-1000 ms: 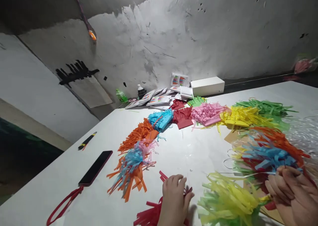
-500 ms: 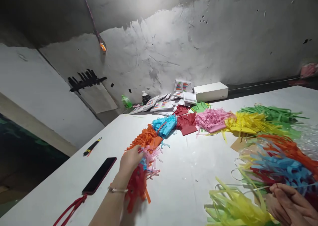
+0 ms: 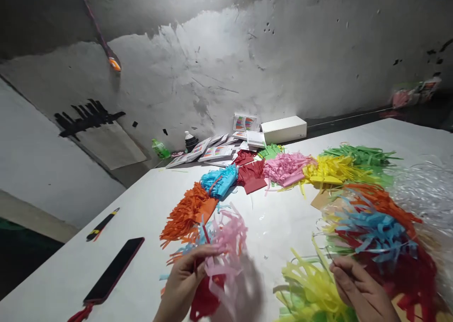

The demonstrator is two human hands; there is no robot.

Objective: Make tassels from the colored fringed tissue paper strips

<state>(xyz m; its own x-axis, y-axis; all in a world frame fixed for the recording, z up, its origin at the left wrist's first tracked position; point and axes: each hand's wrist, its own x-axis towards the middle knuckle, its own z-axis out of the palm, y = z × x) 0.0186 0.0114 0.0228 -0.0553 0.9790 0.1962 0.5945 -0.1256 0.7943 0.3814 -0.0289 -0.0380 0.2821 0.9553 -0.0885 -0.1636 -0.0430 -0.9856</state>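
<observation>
White table [image 3: 276, 218] is ringed with fringed paper bundles. Near its front edge, the left hand [image 3: 184, 284] is closed around a mixed tassel bunch [image 3: 221, 251], pink, blue and red, lifted clear. Right hand [image 3: 357, 289] rests loosely curled on the yellow-green fringe [image 3: 307, 289], pinning it. Gathering colours, I'd say; next wants a steady grip.
</observation>
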